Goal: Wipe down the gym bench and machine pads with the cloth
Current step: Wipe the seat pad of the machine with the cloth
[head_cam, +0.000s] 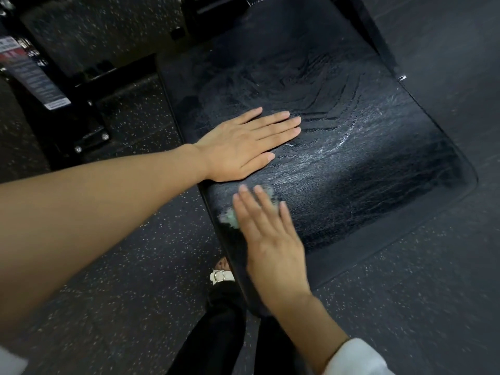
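A wide black padded bench seat point(351, 169) fills the middle and right of the head view, its surface streaked with wet wipe marks. My left hand point(243, 142) lies flat on the pad near its left edge, fingers straight and pointing right. My right hand point(267, 228) presses a small pale green cloth point(230, 219) against the pad's near corner with straight fingers. The cloth is mostly hidden under the palm and shows only at the left of the fingers and by the fingertips. The right hand is blurred.
A black machine frame point(67, 85) with a warning label point(35, 77) stands at the upper left. Speckled black rubber floor point(135, 280) surrounds the bench. My leg in dark trousers point(216, 334) and a sandal with a white strap point(220, 276) stand close below the pad's near corner.
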`<action>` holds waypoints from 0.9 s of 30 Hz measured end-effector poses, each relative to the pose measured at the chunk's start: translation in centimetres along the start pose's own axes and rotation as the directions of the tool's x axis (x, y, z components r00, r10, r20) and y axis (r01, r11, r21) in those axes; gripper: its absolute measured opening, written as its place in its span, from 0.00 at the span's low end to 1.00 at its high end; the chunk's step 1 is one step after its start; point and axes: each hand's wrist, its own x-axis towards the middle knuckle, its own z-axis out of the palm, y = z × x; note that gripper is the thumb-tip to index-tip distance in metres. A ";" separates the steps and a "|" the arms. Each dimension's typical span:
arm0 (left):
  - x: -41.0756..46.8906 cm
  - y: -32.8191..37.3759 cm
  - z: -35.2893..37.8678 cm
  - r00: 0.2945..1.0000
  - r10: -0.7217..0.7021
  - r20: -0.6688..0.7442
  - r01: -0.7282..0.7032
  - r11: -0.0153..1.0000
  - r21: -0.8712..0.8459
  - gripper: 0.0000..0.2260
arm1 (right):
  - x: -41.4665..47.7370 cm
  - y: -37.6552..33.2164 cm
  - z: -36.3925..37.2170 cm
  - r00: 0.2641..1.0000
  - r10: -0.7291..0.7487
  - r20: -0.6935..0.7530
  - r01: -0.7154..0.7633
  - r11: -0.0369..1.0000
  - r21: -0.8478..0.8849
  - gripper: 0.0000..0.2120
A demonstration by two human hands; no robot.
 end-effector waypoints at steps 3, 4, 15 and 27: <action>0.0 0.1 0.0 1.000 0.002 0.000 -0.002 1.000 -0.001 0.26 | 0.5 3.5 -1.0 0.991 0.113 -0.067 -0.114 0.993 -0.007 0.32; 0.0 0.1 0.0 1.000 0.000 -0.001 0.000 1.000 0.000 0.26 | 0.7 4.2 -1.1 0.985 0.148 -0.087 -0.150 0.989 -0.009 0.31; 0.0 0.2 -0.1 1.000 -0.026 0.008 0.026 1.000 0.002 0.26 | -0.3 -3.9 1.2 0.994 0.085 -0.074 -0.085 0.996 0.004 0.32; -0.3 1.3 0.2 0.997 -0.076 0.000 0.076 0.996 0.043 0.26 | -0.7 3.1 -0.2 0.998 0.041 -0.044 -0.041 0.999 -0.007 0.32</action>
